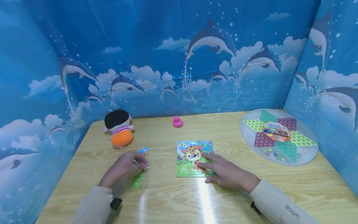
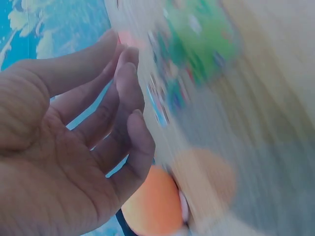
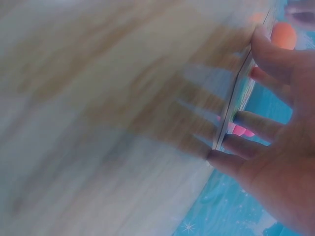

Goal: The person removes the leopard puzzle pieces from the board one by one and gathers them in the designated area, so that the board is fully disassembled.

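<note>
Nearest the camera, on the pale wooden tabletop (image 1: pixel 173 199), two sleeved arms are seen reaching forward. The left hand (image 1: pixel 124 168) is curled over a loose green puzzle piece (image 1: pixel 138 180), which lies flat beneath the fingers with its long axis running away from the person; whether the piece is actually pinched cannot be told, since the left wrist view is blurred and shows only loosely bent fingers. A second loose piece, blue (image 1: pixel 144 151), lies just beyond that hand. The right hand (image 1: pixel 227 174) is laid flat with straight, spread fingers on the lower right corner of the leopard puzzle board (image 1: pixel 193 158), pressing it down and gripping nothing. The board lies flat at the middle of the tabletop, its longer side pointing away from the person, the picture upright to the viewer. The pieces are judged light, thin, stiff card, likely to slide on the glossy surface, and best pinched at an edge. Farther back stand a plush doll (image 1: pixel 118 128) at the left, a pink duck (image 1: pixel 177 121) at the centre and a round Chinese checkers board (image 1: pixel 278 135) at the right.
</note>
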A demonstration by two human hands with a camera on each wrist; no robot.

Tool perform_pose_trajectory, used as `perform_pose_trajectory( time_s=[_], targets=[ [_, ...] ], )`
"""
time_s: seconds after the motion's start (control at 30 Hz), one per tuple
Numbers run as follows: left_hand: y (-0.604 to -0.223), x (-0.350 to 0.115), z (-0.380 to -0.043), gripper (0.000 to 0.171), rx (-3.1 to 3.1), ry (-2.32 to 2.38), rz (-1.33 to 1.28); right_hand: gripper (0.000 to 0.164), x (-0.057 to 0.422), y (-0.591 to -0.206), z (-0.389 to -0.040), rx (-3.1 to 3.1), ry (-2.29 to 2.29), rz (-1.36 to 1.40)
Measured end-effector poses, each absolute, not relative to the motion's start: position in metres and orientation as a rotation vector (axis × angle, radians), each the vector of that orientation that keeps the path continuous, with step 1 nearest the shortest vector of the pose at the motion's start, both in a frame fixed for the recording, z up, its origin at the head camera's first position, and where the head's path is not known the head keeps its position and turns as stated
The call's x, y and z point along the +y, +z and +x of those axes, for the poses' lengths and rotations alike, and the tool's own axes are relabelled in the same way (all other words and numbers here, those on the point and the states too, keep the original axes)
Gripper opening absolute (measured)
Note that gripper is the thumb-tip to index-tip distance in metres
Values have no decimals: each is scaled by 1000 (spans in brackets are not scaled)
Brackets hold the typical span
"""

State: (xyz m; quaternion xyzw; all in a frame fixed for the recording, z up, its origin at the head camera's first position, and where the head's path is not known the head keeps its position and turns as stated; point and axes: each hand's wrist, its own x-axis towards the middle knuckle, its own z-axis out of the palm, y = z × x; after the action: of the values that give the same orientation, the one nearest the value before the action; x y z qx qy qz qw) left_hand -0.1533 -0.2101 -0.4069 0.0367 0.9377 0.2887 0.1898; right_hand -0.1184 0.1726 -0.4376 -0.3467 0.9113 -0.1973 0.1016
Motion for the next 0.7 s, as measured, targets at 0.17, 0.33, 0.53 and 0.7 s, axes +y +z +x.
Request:
perform_pose_trajectory(
  time_s=[0.17,0.33,0.53,0.7],
  targets=[
    [-408,-183,-165,14,2619,888,169,61,172,-438,-118,2687,-585,-1012],
    [-407,-152,-178,18,2635,849,206,62,172,-438,-118,2686,-581,-1021],
    [-410,-121,-192,22,2686,803,377,61,172,-437,-118,2691,-574,-1023],
    [-413,-104,-198,26,2699,805,487,61,171,-436,-119,2709,-559,-1020]
  ],
)
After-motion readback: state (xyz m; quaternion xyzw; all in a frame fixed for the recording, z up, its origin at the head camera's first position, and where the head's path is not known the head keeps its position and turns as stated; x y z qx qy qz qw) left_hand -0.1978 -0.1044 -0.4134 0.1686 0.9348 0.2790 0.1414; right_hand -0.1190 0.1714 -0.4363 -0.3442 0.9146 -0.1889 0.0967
